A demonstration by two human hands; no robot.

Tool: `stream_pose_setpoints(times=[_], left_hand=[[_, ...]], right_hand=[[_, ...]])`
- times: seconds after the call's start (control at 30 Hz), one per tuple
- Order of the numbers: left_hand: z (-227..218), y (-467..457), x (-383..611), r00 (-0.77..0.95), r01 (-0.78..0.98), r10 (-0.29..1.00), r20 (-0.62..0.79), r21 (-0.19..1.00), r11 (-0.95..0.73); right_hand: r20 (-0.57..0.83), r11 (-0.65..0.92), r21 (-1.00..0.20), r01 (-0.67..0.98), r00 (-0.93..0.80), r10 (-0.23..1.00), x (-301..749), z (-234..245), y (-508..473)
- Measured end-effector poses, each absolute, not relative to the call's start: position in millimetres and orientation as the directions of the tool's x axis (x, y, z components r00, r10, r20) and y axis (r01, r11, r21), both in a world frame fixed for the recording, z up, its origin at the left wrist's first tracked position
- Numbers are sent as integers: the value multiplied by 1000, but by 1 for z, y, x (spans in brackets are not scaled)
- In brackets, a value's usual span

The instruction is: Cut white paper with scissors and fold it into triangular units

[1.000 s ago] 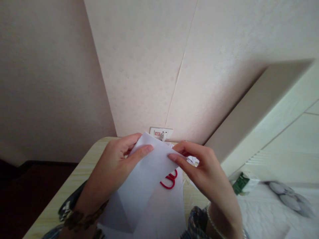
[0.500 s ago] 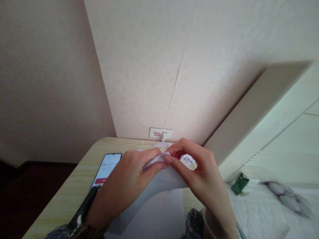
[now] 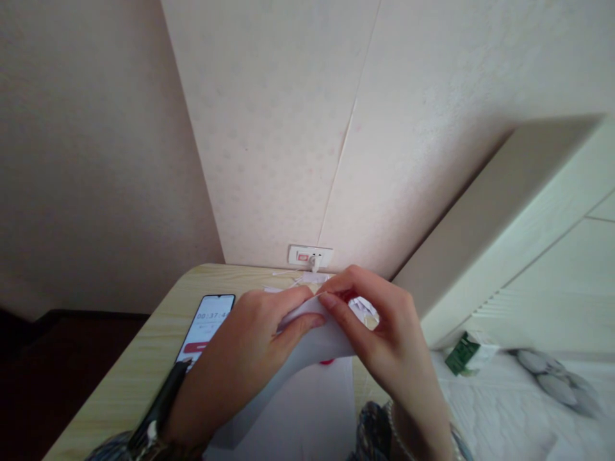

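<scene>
My left hand [image 3: 259, 339] pinches the upper edge of a white sheet of paper [image 3: 319, 336] between thumb and fingers. Close beside it, my right hand [image 3: 379, 320] grips the same edge, thumb and forefinger pressed together. The sheet's top is bent toward me at the pinch, and its lower part curves down behind my left wrist. More white paper [image 3: 312, 410] lies flat on the table underneath. A small red thing [image 3: 327, 362] peeks out below the held sheet; its kind cannot be made out.
A phone [image 3: 204, 323] showing a running timer lies left of my hands on the wooden table [image 3: 129, 378]. Paper scraps [image 3: 362, 309] lie behind my right hand. A wall socket [image 3: 310, 257] with a plug sits at the table's back. A green box [image 3: 464, 353] rests on the white bedding at right.
My right thumb has shifted slightly up to the paper's edge, and the sheet has lifted a little. The red thing has come into sight beneath it.
</scene>
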State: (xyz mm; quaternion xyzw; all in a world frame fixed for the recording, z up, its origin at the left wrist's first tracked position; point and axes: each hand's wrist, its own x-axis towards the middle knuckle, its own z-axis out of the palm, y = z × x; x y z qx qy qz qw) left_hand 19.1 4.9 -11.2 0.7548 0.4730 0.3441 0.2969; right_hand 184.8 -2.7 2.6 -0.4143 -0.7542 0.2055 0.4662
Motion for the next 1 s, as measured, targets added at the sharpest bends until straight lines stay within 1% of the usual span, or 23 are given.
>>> stream_pose_setpoints(times=[0.1, 0.2, 0.37, 0.63, 0.83, 1.0], left_hand=[[-11, 5, 19, 323, 497, 917, 233, 783, -374], [-9, 5, 18, 332, 478, 913, 238, 792, -380], [-4, 5, 17, 321, 401, 893, 315, 809, -430], [1, 2, 16, 321, 378, 861, 395, 779, -499], [1, 5, 12, 338, 426, 845, 415, 733, -530], [0, 7, 7, 345, 484, 859, 379, 712, -509]], right_hand=[[526, 565, -713, 415, -214, 823, 182, 1, -2], [544, 575, -695, 432, -207, 813, 182, 1, -3], [594, 605, -644, 468, -192, 781, 184, 2, -3], [648, 638, -613, 466, -165, 743, 181, -1, -5], [671, 639, -600, 482, -133, 730, 183, -1, -4], [649, 558, -672, 486, 23, 761, 194, 1, -2]])
